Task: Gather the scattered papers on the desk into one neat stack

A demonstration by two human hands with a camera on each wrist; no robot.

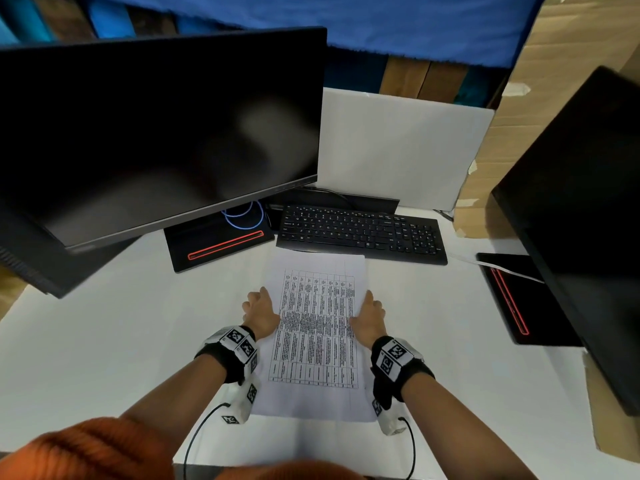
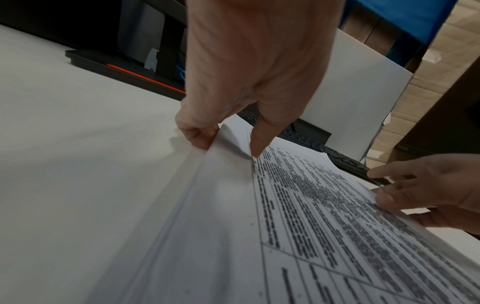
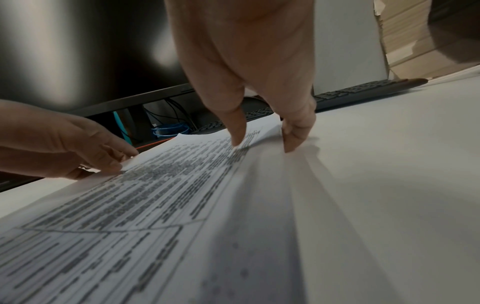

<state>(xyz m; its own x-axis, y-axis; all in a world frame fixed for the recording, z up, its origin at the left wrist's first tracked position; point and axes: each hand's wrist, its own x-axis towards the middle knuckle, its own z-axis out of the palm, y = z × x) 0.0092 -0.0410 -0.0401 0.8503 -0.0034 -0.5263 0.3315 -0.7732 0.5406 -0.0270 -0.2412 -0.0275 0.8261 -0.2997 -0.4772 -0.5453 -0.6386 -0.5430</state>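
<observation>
A stack of white papers, its top sheet printed with a table, lies lengthwise in the middle of the white desk. My left hand holds the stack's left edge. In the left wrist view the left hand has its thumb on the top sheet and its fingers curled under the lifted edge of the papers. My right hand holds the right edge. In the right wrist view the right hand has its thumb on the papers and its fingers down along the side.
A black keyboard lies just beyond the stack. A dark monitor on a black base stands at the left. A second monitor and its base stand at the right. A white board leans at the back.
</observation>
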